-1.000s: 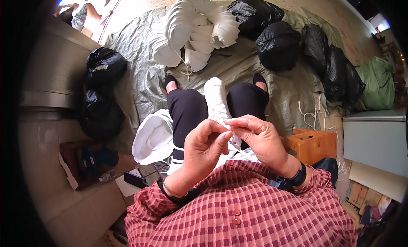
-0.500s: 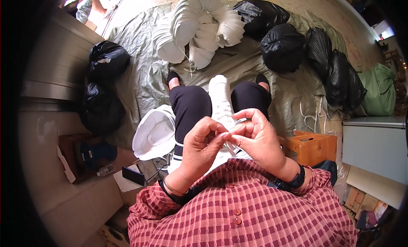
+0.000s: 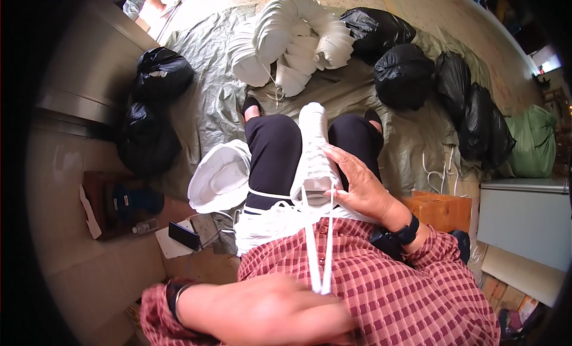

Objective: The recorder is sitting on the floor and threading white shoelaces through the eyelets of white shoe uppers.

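A white lace-up shoe upper [image 3: 313, 131] lies between my knees, its toe pointing away from me. Two white shoelace ends [image 3: 311, 251] run taut from its top eyelets toward my belly. My left hand [image 3: 268, 310], partly blurred, is closed on these laces low in front of my shirt. Against the right side of the upper rests my right hand [image 3: 363, 188], fingers spread along the lacing and thumb by the opening. A heap of loose white laces [image 3: 268, 230] covers my lap. Left of my knee sits a white piece shaped like nested shoe uppers [image 3: 217, 179].
Curved stacks of white shoe uppers [image 3: 286, 30] lie ahead on a grey-green tarp [image 3: 208, 66]. Black bags [image 3: 405, 77] stand right and left, with a green sack [image 3: 532, 142] far right. A wooden stool [image 3: 438, 211] is beside me; a phone [image 3: 183, 235] sits lower left.
My hands have parted from their pinch above the upper. The left drew the laces back toward my body; the right opened and settled on the upper's side. The view shifted slightly.
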The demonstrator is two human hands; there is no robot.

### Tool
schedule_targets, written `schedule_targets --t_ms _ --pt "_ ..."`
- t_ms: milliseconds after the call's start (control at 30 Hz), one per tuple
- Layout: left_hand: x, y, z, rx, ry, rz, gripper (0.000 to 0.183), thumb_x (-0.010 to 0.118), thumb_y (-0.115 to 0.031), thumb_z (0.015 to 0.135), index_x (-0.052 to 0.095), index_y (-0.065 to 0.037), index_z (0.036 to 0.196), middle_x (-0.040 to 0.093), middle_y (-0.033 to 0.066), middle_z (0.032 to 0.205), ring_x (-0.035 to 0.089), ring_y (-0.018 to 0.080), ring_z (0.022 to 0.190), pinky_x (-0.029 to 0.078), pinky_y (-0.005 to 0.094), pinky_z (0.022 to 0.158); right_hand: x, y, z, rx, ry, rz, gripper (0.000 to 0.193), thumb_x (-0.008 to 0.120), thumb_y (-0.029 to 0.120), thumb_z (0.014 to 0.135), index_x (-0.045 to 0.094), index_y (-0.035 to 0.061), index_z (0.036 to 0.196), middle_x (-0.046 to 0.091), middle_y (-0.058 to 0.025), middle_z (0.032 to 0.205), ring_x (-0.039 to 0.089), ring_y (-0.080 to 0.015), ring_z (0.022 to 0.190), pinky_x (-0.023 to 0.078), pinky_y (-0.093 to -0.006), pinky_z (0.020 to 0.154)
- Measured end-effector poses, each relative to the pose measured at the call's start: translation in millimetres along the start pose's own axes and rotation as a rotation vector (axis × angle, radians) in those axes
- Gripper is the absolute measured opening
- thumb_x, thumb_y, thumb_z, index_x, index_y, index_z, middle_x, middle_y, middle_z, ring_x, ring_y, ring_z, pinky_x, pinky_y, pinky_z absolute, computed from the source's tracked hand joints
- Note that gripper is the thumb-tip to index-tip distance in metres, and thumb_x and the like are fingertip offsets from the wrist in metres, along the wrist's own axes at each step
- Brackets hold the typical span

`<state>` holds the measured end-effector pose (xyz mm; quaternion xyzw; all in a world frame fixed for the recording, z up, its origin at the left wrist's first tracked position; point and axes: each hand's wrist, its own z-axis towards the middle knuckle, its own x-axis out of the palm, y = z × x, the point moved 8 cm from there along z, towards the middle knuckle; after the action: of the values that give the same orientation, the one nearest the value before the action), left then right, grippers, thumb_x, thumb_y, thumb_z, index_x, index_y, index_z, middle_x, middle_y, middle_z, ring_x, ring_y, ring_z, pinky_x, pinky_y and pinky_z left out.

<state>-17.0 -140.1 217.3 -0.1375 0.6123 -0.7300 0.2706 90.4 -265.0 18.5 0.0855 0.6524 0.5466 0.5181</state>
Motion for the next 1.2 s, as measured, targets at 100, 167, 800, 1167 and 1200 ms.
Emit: schedule_targets --t_ms 100,167,800,1167,1200 --pt "22 12 51 0.035 0.270 -0.007 0.016 0.058 -0.014 0.097 0.053 0.000 0.103 0.061 0.0140 0.072 0.066 0.0323 0.065 0.049 0.0390 0.050 -7 20 -3 -0.088 -0.044 -0.140 0.068 0.078 0.014 0.079 0.051 0.0071 0.140 0.050 -0.0162 0.146 0.048 -0.0378 0.133 0.037 -0.0455 0.114" --pt "29 15 83 0.088 0.289 0.065 0.018 0.057 -0.014 0.096 0.052 0.001 0.104 0.061 0.0156 0.073 0.066 0.0339 0.067 0.049 0.0396 0.051 -5 45 -10 -0.274 0.018 -0.172 0.050 0.077 0.023 0.082 0.064 0.0051 0.127 0.057 -0.0159 0.140 0.054 -0.0363 0.125 0.043 -0.0451 0.107" --pt "-63 200 -14 -0.410 -0.539 0.707 0.012 0.074 -0.008 0.086 0.067 -0.003 0.094 0.058 0.0102 0.083 0.063 0.0228 0.070 0.050 0.0347 0.063 -18 34 -31 0.145 0.063 0.709 0.026 0.050 0.018 0.107 0.072 0.0035 0.108 0.069 -0.0091 0.111 0.064 -0.0202 0.110 0.047 -0.0330 0.099" --pt "-67 221 -44 -0.785 -0.757 0.162 0.019 0.067 -0.007 0.089 0.060 0.000 0.105 0.057 0.0063 0.075 0.059 0.0188 0.070 0.049 0.0316 0.062 -35 62 -34 0.314 0.229 0.898 0.034 0.049 0.022 0.108 0.071 -0.0025 0.100 0.065 -0.0065 0.090 0.060 -0.0113 0.075 0.048 -0.0247 0.070" --pt "-68 197 -31 -0.516 -0.731 0.415 0.025 0.068 -0.005 0.085 0.061 -0.001 0.109 0.059 0.0084 0.084 0.060 0.0229 0.078 0.050 0.0344 0.067 -37 67 -25 0.275 0.211 0.898 0.033 0.049 0.021 0.107 0.071 -0.0025 0.101 0.065 -0.0064 0.091 0.059 -0.0112 0.077 0.048 -0.0247 0.072"
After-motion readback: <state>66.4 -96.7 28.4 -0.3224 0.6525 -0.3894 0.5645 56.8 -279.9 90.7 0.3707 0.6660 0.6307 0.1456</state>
